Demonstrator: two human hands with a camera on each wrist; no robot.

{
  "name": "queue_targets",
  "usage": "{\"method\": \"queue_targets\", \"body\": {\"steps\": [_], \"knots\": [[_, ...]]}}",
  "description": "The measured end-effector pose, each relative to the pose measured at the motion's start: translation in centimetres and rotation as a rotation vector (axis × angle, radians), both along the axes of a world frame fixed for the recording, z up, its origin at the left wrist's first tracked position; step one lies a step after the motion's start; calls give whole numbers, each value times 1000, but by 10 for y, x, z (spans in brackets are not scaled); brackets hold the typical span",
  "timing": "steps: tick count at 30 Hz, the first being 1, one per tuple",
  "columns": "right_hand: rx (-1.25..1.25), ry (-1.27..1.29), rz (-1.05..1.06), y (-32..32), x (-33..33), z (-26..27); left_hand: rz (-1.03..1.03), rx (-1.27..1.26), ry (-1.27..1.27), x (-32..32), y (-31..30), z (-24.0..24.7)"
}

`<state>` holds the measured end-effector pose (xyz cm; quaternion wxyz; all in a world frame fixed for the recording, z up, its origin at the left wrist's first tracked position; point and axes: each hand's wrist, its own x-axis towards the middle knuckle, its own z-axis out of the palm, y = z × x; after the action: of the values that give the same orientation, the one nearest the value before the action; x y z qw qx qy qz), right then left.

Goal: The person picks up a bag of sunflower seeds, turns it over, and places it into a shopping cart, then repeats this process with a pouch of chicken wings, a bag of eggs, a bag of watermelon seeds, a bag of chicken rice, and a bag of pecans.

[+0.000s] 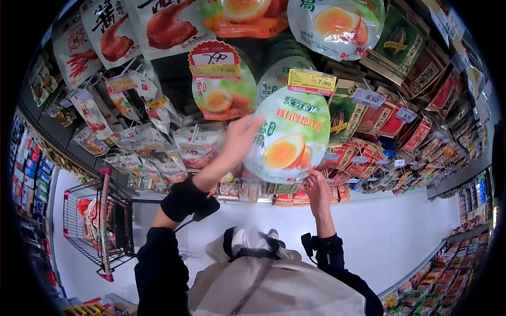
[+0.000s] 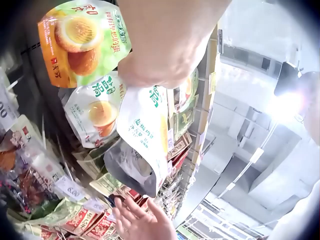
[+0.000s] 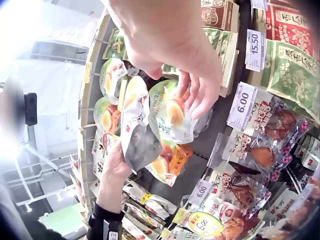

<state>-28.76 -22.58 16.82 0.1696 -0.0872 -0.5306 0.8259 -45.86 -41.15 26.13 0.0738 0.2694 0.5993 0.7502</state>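
A rounded white-and-green egg pouch (image 1: 287,138), printed with a halved egg, is in front of the hanging rack. My left hand (image 1: 241,138) grips its left edge, thumb on the front. In the left wrist view the pouch (image 2: 142,117) shows its silvery underside beneath that hand (image 2: 162,60). My right hand (image 1: 318,188) is at the pouch's lower right edge with fingers extended; the left wrist view shows this hand (image 2: 142,220) palm up, fingers spread. More egg pouches (image 3: 172,112) hang behind, overlapped by the right fingers in the right wrist view.
Yellow price tags (image 1: 311,81) jut out above the held pouch. An orange-trimmed egg pouch (image 1: 219,97) hangs to the left, red and green snack bags (image 1: 377,118) to the right. A shopping cart (image 1: 100,224) stands at the left on the pale floor (image 1: 390,226).
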Motion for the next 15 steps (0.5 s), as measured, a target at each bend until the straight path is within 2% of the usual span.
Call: {"method": "queue_targets", "body": {"steps": [3,4,7,10,12,15], "knots": [[-162,80,165,-6,-3,-2,-54,-37,-169,15,-14,-19],[-147,50,143,-21,-4,16,-37,-105,-143,16,-20,-27],[-45,-41,295,-25,2,13,-27,1,-299,30,-31,-31],[-99,-19,327,-31,1,10,-85,129,-392,44,-46,-18],[-123,62,296,-45,1,27,-127,205,-435,53,-55,-9],[-149,54,336,-56,9,36,-79,218,-520,62,-60,-8]]}}
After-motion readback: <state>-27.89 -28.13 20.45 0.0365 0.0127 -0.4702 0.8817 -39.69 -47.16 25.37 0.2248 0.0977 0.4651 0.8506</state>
